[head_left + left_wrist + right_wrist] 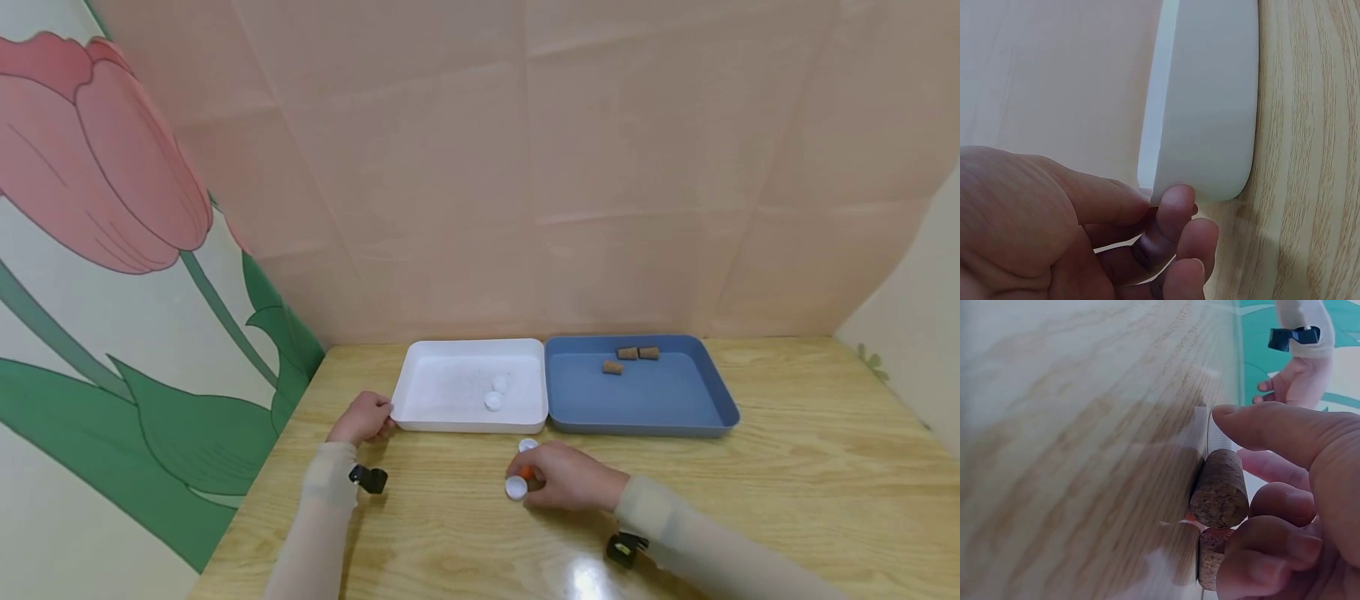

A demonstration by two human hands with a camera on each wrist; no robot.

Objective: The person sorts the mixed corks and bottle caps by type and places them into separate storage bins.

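At the white tray's (468, 427) front left corner, my left hand (365, 417) pinches the rim between thumb and fingers (1176, 203). Two white caps (492, 401) lie inside that tray. My right hand (572, 477) is low over the table, with thumb and index finger at the edges of a white bottle cap (516, 487) with a ridged side. Under the same hand, two corks (1219, 490) show in the right wrist view; the head view hides them. A bit of an orange piece (527, 472) shows beside the fingers, and another white cap (528, 446) lies just beyond.
A blue tray (645, 430) stands against the white tray's right side, with three corks (612, 367) toward its back. Both trays are on a wooden table (810, 433), near a pinkish cloth (540, 208) hanging behind. A wall with a painted tulip (112, 167) borders the left.
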